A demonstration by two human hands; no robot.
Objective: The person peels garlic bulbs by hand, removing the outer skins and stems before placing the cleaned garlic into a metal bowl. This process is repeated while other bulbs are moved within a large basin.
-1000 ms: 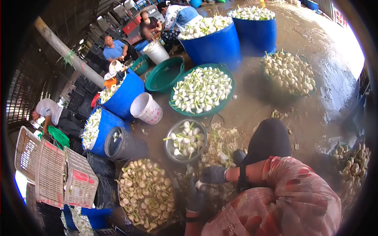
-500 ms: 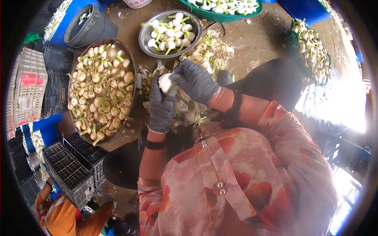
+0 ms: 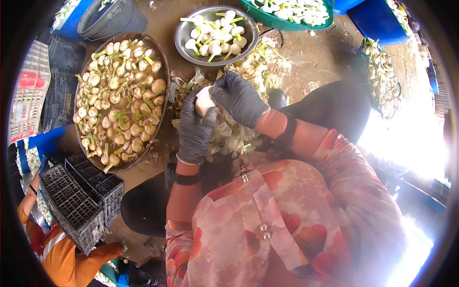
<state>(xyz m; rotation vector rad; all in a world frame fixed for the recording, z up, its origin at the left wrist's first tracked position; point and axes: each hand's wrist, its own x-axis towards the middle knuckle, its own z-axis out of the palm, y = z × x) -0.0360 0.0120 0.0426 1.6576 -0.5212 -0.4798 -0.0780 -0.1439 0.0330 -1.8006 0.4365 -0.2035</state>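
Observation:
A white garlic bulb (image 3: 204, 101) sits in my gloved left hand (image 3: 195, 131), fingers and thumb wrapped round it. My gloved right hand (image 3: 240, 99) pinches at the bulb's upper right side, its fingertips right on the skin. Below and behind both hands lies a heap of pale garlic peelings (image 3: 260, 67). To the left stands a wide round tub (image 3: 166, 62) of unpeeled garlic bulbs (image 3: 114, 103) with green stems, some in brownish water. Ahead is a metal bowl (image 3: 179, 40) of clean white bulbs (image 3: 216, 38).
A green basin (image 3: 287, 25) of white bulbs stands at the back, beside blue tubs (image 3: 377, 21). Black crates (image 3: 71, 201) are at lower left, near a person in orange (image 3: 67, 258). A grey bucket (image 3: 117, 21) stands at upper left, a full basket (image 3: 380, 71) at right.
The bulb has turned in my hands and shows more of its white side. My left thumb now lies across its lower edge. The view has shifted slightly; the person in orange has moved.

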